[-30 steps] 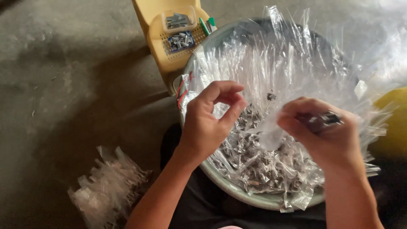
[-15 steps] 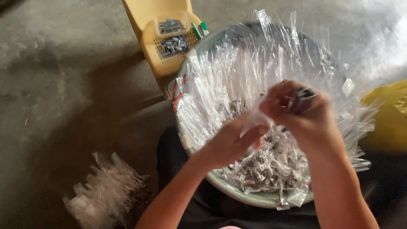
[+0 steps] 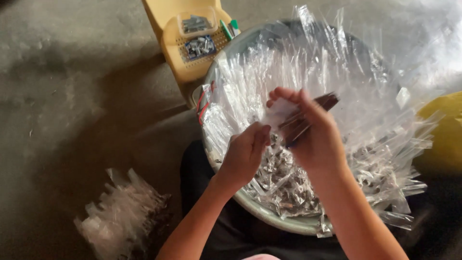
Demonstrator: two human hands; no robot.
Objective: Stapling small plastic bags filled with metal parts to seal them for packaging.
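Across the lap, resting on dark-clothed knees: wide round basin [image 3: 269,222], pale rim, heaped with narrow clear plastic sleeves [image 3: 337,72] fanning over its far and right edges, loose small metal pieces [image 3: 284,185] piled in its near part. Beyond the basin's far left rim, touching or nearly so: yellow plastic stool [image 3: 185,67] bearing a small clear box [image 3: 195,23] of metal bits, a second small tray [image 3: 198,46] of the same, two green-tipped pens [image 3: 230,27] at the stool's right edge. Down on the concrete floor [image 3: 72,96], well apart to the left: separate pile of filled clear packets [image 3: 120,216]. At far right, partly hidden behind the sleeves: yellow object [image 3: 445,130], kind not clear. Above the basin's middle, both hands close together, nearly touching. Right hand [image 3: 315,139] higher and farther out, clenched around a bundle of dark slender pieces [image 3: 308,120], long axis running from lower left up to upper right, far end poking out past the fingers. Left hand [image 3: 245,154] lower and nearer the body, fingers curled, thumb and fingertips pinching a small clear sleeve [image 3: 279,113] just beside the bundle's lower end; whether sleeve mouth already around the pieces, cannot tell through blur. Bundle thus up and right of the left hand, sleeve between the two hands, right hand the nearer to the bundle, left the nearer to the sleeve.
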